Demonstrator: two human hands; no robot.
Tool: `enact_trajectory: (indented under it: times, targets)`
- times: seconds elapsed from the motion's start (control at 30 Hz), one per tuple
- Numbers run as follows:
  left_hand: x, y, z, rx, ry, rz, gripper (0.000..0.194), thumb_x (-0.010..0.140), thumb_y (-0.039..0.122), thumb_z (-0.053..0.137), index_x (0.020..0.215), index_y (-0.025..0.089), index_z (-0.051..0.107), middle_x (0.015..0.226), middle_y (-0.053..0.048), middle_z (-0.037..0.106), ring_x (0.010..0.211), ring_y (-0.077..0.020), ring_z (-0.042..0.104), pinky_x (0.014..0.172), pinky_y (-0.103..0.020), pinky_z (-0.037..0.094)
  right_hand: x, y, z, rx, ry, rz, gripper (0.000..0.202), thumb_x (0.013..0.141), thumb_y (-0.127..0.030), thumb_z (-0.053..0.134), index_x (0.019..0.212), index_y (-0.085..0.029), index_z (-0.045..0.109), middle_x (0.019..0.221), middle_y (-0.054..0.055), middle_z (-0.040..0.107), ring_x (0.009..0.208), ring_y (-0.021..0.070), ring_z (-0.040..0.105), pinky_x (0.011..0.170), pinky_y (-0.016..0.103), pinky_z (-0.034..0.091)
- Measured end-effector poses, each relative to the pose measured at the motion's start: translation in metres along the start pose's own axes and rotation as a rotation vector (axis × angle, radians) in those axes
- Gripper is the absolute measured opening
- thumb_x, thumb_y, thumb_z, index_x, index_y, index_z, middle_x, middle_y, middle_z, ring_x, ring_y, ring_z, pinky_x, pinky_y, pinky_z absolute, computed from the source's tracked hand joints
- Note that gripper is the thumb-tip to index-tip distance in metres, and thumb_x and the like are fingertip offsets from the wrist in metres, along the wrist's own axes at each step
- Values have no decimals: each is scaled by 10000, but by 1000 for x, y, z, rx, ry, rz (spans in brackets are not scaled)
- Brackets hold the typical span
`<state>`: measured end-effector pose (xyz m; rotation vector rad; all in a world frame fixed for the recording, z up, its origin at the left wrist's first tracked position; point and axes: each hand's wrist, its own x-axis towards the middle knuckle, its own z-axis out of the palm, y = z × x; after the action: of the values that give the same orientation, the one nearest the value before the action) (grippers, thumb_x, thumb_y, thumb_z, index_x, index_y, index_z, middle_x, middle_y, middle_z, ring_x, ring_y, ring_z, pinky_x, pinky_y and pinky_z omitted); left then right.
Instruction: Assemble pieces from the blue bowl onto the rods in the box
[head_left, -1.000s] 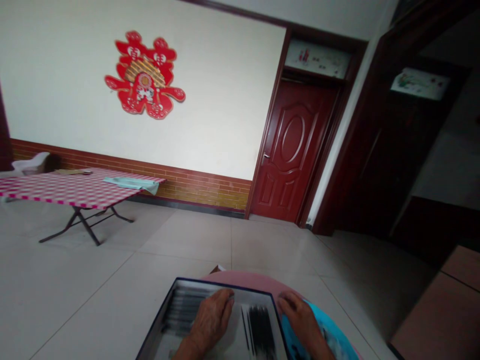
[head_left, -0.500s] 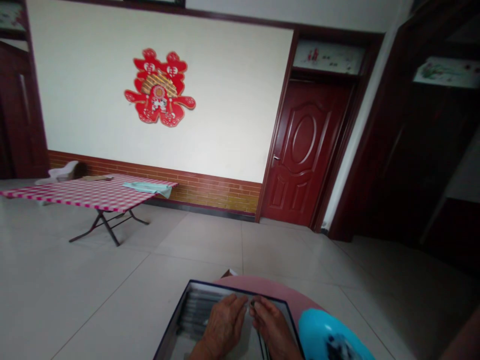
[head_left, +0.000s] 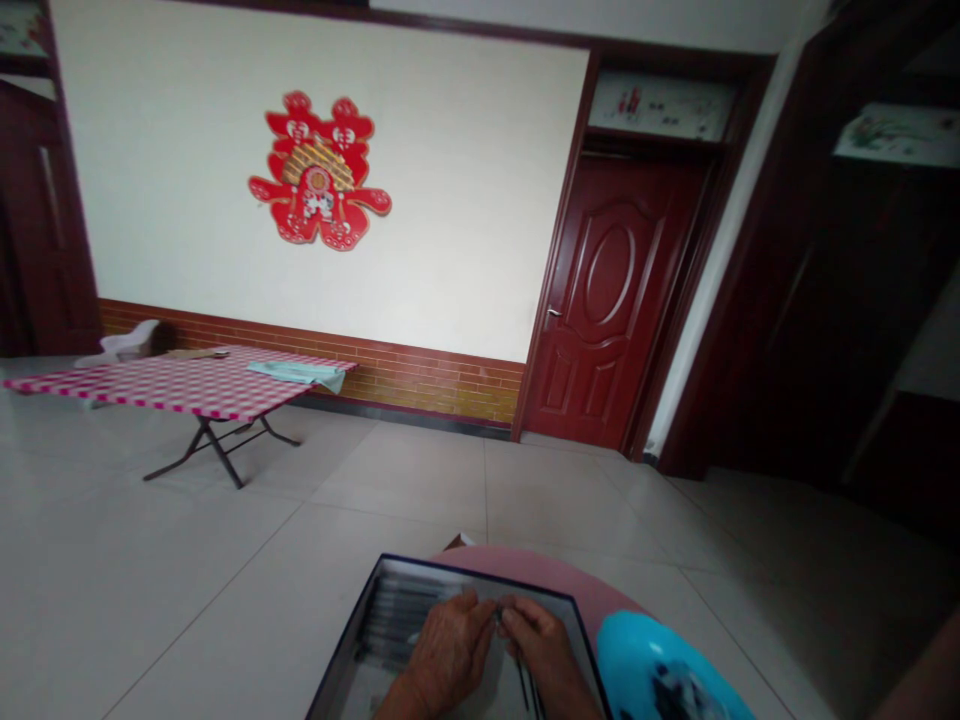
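My left hand and my right hand meet over a shallow dark-rimmed box. Their fingertips pinch together at a small dark piece, mostly covered by the fingers. Thin dark rods slant down from under my right hand's fingers; their kind is not plain. In the left part of the box, several long dark sticks lie side by side, blurred. Beside the box, at the right, sits a bright blue bowl holding small black and whitish pieces.
The box and bowl rest on a round pink tabletop. Beyond it, a folding table with a red-and-white checked top carries a pale green cloth. A red door stands at the back, and tiled floor lies between.
The fingertips of both hands have drawn closer together around the small piece. The rods beneath my right hand have shifted slightly. The view has moved a little.
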<state>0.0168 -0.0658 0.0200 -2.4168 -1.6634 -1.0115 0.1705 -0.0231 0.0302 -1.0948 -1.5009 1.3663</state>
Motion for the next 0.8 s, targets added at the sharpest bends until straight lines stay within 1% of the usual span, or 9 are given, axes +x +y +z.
enact_trajectory:
  times: [0.1, 0.2, 0.3, 0.4, 0.5, 0.6, 0.67, 0.73, 0.8]
  targets:
    - [0, 1, 0, 13, -30, -11, 232, 884, 172, 398, 953, 199, 619, 806, -72, 641, 714, -200, 627, 632, -268, 463, 1, -2, 1, -79, 30, -76, 336, 672, -451, 643, 817, -157, 714, 763, 66, 702, 742, 219, 630, 653, 291, 485]
    - [1, 0, 2, 30, -30, -29, 200, 877, 168, 413, 886, 188, 611, 795, -75, 646, 719, -207, 629, 641, -277, 463, 0, -5, 3, -130, 64, -125, 345, 677, -455, 622, 796, -147, 723, 774, 83, 718, 733, 231, 636, 667, 302, 492]
    - [1, -1, 5, 19, 15, -46, 175, 873, 173, 429, 883, 183, 603, 803, -74, 642, 721, -204, 627, 638, -275, 460, -2, -7, 4, -164, 67, -137, 342, 691, -428, 600, 834, -147, 733, 835, 95, 736, 791, 249, 652, 739, 319, 497]
    - [0, -3, 6, 11, 67, -46, 182, 885, 180, 419, 867, 187, 600, 793, -62, 631, 699, -188, 617, 620, -261, 448, -4, -8, 4, -180, 58, -139, 313, 673, -355, 609, 876, -154, 736, 921, 98, 741, 899, 265, 652, 839, 337, 480]
    - [0, -4, 5, 38, 83, -34, 190, 890, 187, 423, 828, 202, 602, 772, -43, 621, 691, -181, 601, 617, -254, 432, -2, -6, 1, -180, 51, -132, 309, 653, -325, 615, 880, -152, 734, 936, 99, 740, 918, 271, 651, 859, 352, 475]
    - [2, -2, 0, 76, 79, -23, 188, 891, 194, 441, 816, 215, 612, 766, -32, 622, 739, -193, 586, 646, -262, 420, 0, -5, -1, -174, 25, -128, 311, 670, -336, 609, 882, -143, 729, 924, 99, 738, 887, 263, 652, 823, 343, 484]
    - [4, 0, -4, 83, 65, -16, 195, 895, 194, 442, 814, 218, 618, 761, -28, 620, 745, -194, 570, 671, -273, 414, 1, -5, -2, -178, 7, -137, 313, 693, -366, 604, 877, -143, 724, 882, 88, 734, 832, 247, 648, 769, 324, 490]
    - [6, 3, -7, 81, 55, -11, 197, 899, 185, 441, 817, 216, 618, 760, -27, 616, 742, -192, 557, 698, -288, 409, 0, -6, -2, -223, 4, -166, 311, 724, -419, 588, 812, -149, 713, 777, 66, 716, 738, 223, 628, 683, 299, 480]
    - [7, 5, -8, 87, 42, -3, 190, 897, 173, 446, 814, 210, 613, 763, -27, 611, 741, -193, 547, 713, -300, 405, -2, -5, -1, -312, 27, -222, 346, 762, -480, 548, 707, -164, 678, 659, 41, 667, 642, 193, 581, 604, 277, 442]
